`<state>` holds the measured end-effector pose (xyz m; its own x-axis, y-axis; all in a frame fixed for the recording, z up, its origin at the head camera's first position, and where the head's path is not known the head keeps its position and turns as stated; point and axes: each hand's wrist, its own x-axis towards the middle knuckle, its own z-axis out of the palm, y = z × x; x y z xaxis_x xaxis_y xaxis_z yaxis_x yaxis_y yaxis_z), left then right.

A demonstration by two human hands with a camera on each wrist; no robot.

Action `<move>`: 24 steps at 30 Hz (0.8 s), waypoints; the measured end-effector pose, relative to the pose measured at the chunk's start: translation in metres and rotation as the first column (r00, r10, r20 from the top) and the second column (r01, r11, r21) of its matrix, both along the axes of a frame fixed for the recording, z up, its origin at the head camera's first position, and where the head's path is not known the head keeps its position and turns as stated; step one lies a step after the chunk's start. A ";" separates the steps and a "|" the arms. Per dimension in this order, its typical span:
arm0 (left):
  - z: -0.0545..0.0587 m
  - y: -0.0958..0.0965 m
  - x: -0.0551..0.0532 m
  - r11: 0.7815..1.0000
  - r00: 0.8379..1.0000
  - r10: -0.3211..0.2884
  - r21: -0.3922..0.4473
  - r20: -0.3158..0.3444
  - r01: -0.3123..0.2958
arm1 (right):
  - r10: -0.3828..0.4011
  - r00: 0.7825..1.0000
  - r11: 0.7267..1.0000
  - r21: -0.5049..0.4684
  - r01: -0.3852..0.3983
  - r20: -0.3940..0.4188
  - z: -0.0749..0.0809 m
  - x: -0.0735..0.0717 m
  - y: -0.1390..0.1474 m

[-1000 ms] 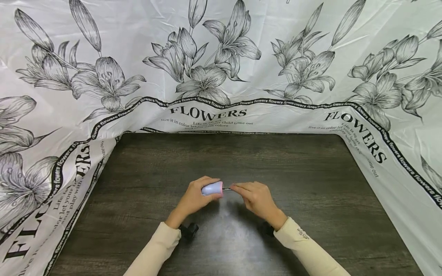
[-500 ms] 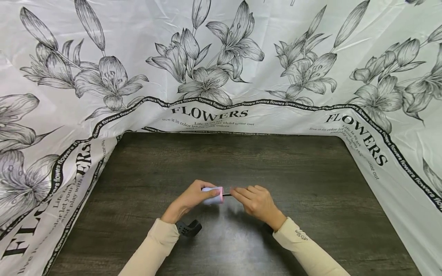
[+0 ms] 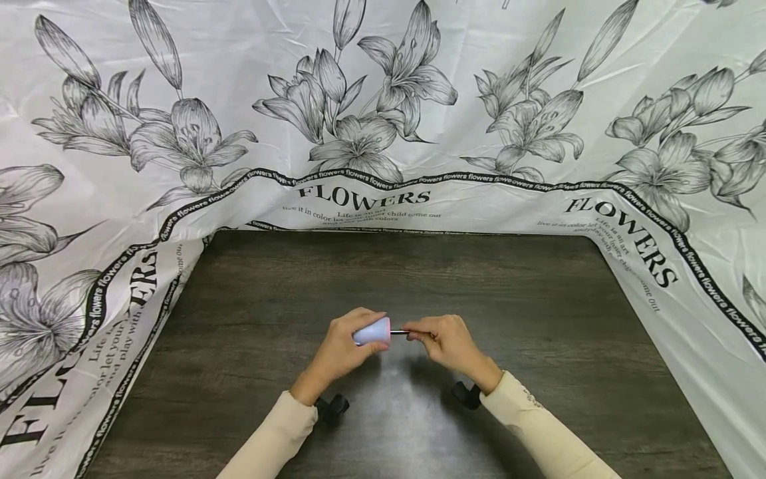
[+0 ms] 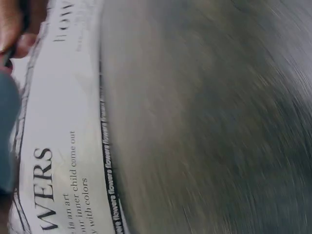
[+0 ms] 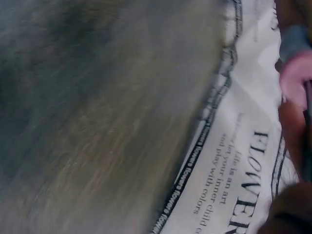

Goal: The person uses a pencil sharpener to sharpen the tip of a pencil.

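My left hand (image 3: 338, 346) grips a pale blue cylinder with a pink end (image 3: 372, 331), thumb on the near side and fingers over the far side. From the middle of the pink end a thin dark stick (image 3: 399, 332) sticks out to the right. My right hand (image 3: 450, 340) pinches the stick's outer part between thumb and fingers. Both things are held level over the table. In the right wrist view the stick (image 5: 307, 141) enters the round pink face (image 5: 294, 80). Only a blurred side of the blue cylinder (image 4: 7, 131) shows in the left wrist view.
The dark wood-grain table (image 3: 395, 273) lies beneath both hands. A white cloth (image 3: 503, 206) with printed flowers and lettering hangs behind it and along both sides. Black camera mounts (image 3: 332, 407) sit under the wrists.
My left hand has rolled over and back with the cylinder, its thumb dropping from the top to the near side. More of the stick now shows between the hands than half a second ago.
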<state>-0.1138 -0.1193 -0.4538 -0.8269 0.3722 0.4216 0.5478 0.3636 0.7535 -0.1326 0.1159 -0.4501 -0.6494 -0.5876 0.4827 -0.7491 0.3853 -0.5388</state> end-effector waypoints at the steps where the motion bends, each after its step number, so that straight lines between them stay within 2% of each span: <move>1: -0.001 0.001 0.001 1.000 0.993 -0.008 -0.028 -0.121 0.005 | 0.017 0.993 1.000 -0.011 -0.016 0.118 0.002 -0.001 0.001; 2: -0.003 0.002 0.001 0.998 0.967 -0.026 -0.069 -0.254 0.009 | 0.040 0.970 0.999 -0.029 -0.034 0.240 0.005 -0.001 0.002; 3: -0.004 0.002 0.001 0.993 0.919 -0.048 -0.119 -0.391 0.001 | 0.062 0.935 0.998 -0.052 -0.047 0.348 0.007 -0.002 0.004; 4: -0.004 0.003 0.001 0.986 0.852 -0.071 -0.165 -0.519 -0.019 | 0.085 0.896 0.996 -0.072 -0.060 0.436 0.009 -0.002 0.006; 5: -0.005 0.003 0.000 0.979 0.768 -0.090 -0.200 -0.634 -0.050 | 0.106 0.858 0.993 -0.091 -0.069 0.503 0.011 -0.002 0.007; 6: -0.005 0.004 -0.001 0.972 0.679 -0.104 -0.220 -0.727 -0.086 | 0.125 0.830 0.991 -0.109 -0.077 0.544 0.013 -0.002 0.008; 7: -0.005 0.004 -0.002 0.966 0.599 -0.108 -0.226 -0.793 -0.125 | 0.140 0.813 0.989 -0.125 -0.083 0.566 0.014 -0.003 0.009; 8: -0.005 0.003 -0.003 0.962 0.546 -0.107 -0.224 -0.831 -0.153 | 0.144 0.807 0.988 -0.133 -0.082 0.572 0.015 -0.003 0.009; 9: -0.005 0.003 -0.004 0.961 0.521 -0.101 -0.218 -0.848 -0.169 | 0.132 0.819 0.989 -0.126 -0.073 0.558 0.014 -0.003 0.009; 10: -0.005 0.003 -0.005 0.963 0.525 -0.090 -0.209 -0.846 -0.170 | 0.115 0.840 0.991 -0.116 -0.063 0.530 0.014 -0.002 0.008; 11: -0.005 0.002 -0.005 0.965 0.553 -0.078 -0.202 -0.830 -0.167 | 0.090 0.870 0.994 -0.104 -0.045 0.485 0.012 -0.001 0.007; 12: -0.005 0.001 -0.005 0.967 0.594 -0.069 -0.201 -0.802 -0.159 | 0.060 0.900 0.996 -0.090 -0.023 0.431 0.010 0.000 0.006; 15: -0.006 -0.001 -0.004 0.977 0.750 -0.052 -0.189 -0.660 -0.099 | -0.025 0.976 0.998 -0.044 0.036 0.215 0.003 0.004 0.003; 16: -0.007 -0.002 -0.003 0.980 0.800 -0.040 -0.178 -0.598 -0.084 | -0.045 0.991 0.998 -0.028 0.049 0.123 0.000 0.005 0.003; 17: -0.007 -0.002 -0.002 0.983 0.845 -0.027 -0.166 -0.534 -0.074 | -0.060 0.998 0.998 -0.016 0.061 0.030 -0.002 0.006 0.002; 19: -0.007 -0.003 -0.001 0.989 0.920 0.002 -0.134 -0.392 -0.059 | -0.076 0.985 0.997 -0.001 0.077 -0.153 -0.004 0.007 0.000; 20: -0.006 -0.004 0.000 0.992 0.948 0.015 -0.114 -0.319 -0.054 | -0.081 0.969 0.996 0.005 0.084 -0.235 -0.005 0.006 -0.001; 22: -0.005 -0.004 0.001 0.996 0.984 0.034 -0.081 -0.174 -0.049 | -0.090 0.921 0.995 0.005 0.099 -0.378 -0.006 0.006 -0.002; 24: -0.002 -0.005 0.001 0.997 0.998 0.042 -0.059 -0.051 -0.045 | -0.091 0.873 0.995 0.000 0.104 -0.479 -0.008 0.005 -0.003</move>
